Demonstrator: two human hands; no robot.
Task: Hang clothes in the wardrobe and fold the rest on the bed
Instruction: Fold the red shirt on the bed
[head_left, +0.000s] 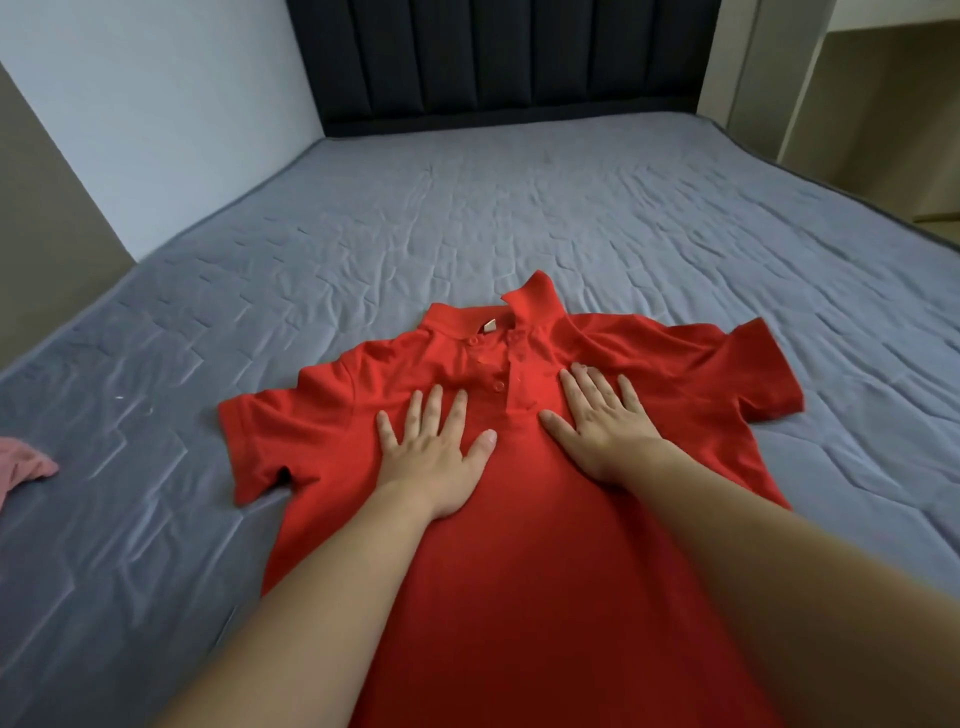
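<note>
Lying face up on the bed (519, 208), a red polo shirt (519, 545) is spread out flat, its collar (530, 299) pointing toward the dark padded headboard (493, 57) and its hem running out of view at the bottom edge. The button placket is open at the top, with a pale label showing inside the neck. Both short sleeves are stretched outward, one to each side.

On the chest of the shirt, the left hand (436, 457) rests palm down just left of the placket, its fingers (423, 410) released and splayed, grasping nothing. The right hand (602, 426) lies flat on the other side of the placket in the same manner, fingers spread and loose against the cloth. Both bare forearms reach in from the lower edge.

Around the shirt, the bed is covered by a grey-blue quilted sheet with many creases. At the far left edge, well apart from the shirt, a bit of pink cloth (26, 467) lies on the sheet. A pale wall (156, 104) borders the bed on the left.
</note>
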